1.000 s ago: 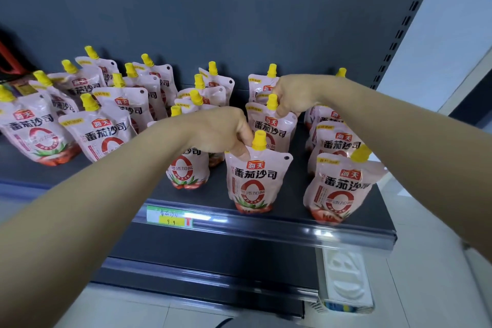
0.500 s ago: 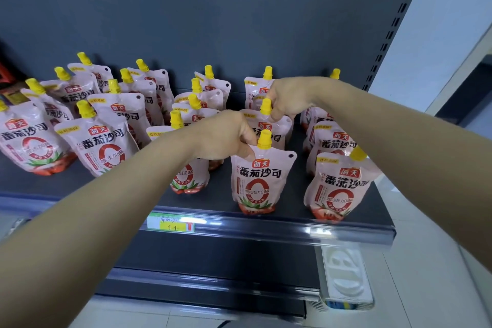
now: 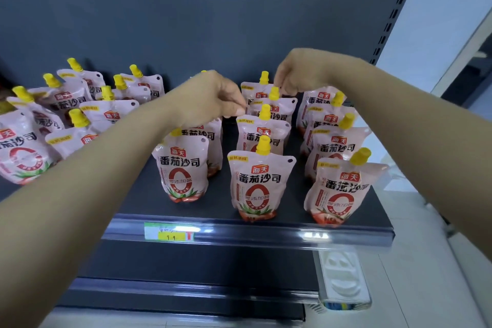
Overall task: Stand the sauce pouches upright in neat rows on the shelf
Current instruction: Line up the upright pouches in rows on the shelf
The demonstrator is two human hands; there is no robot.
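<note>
While reaching over the shelf (image 3: 218, 202) from the near side, shows two bare forearms crossing above the pouches (image 3: 262, 184).

Shows the left hand (image 3: 213, 98) with fingers curled, tips at the top left corner of the second pouch (image 3: 263, 138) in the middle row; cannot tell whether pinching it or only touching. Shows the right hand (image 3: 295, 72) farther back, fingers curled just right of the yellow cap (image 3: 274, 93) on the third pouch; cannot confirm a grip there either.

Places the pouches thus: three rows running near to far on the right half of the shelf, mostly upright; a loose cluster (image 3: 80, 114) on the left, leaning at mixed angles, not yet in rows.

Judges the risks as follows. Risks tipping the left row (image 3: 183, 168) by brushing it with the left forearm, close above it. Risks leaning a pouch into its neighbours by tugging a cap sideways, and so toppling the tightly packed middle row. Risks nudging the near pouches off the front edge, with only a low rail (image 3: 292, 234) there.

Shows every visible cap in place, contents hidden, labels picturing tomatoes. Shows a white tray (image 3: 343, 279) below the shelf at near right, with moulded hollows; cannot tell what, if anything, sits inside.
</note>
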